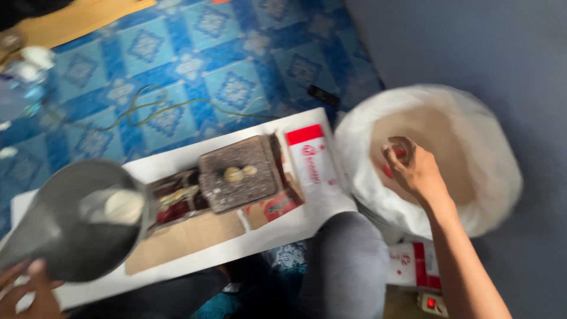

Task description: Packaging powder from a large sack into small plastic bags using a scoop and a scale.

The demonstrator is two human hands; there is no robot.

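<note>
My right hand (413,168) reaches into a large white sack (490,147) filled with pale brown powder (437,133) and is closed around a small red scoop (397,158), mostly hidden by the fingers. My left hand (26,289) at the bottom left corner grips the lower edge of a grey metal funnel-shaped pan (71,230), tilted, with a little pale powder (121,205) inside. Between them sits a small brown scale (239,174) with two round pale pieces on its platform. The picture is motion-blurred.
A flattened white and red cardboard sheet (307,156) lies under the scale on a blue patterned floor mat (177,65). A green cable (159,109) crosses the mat. My grey-trousered knee (345,266) is at the bottom centre. A power strip (431,304) lies by my right forearm.
</note>
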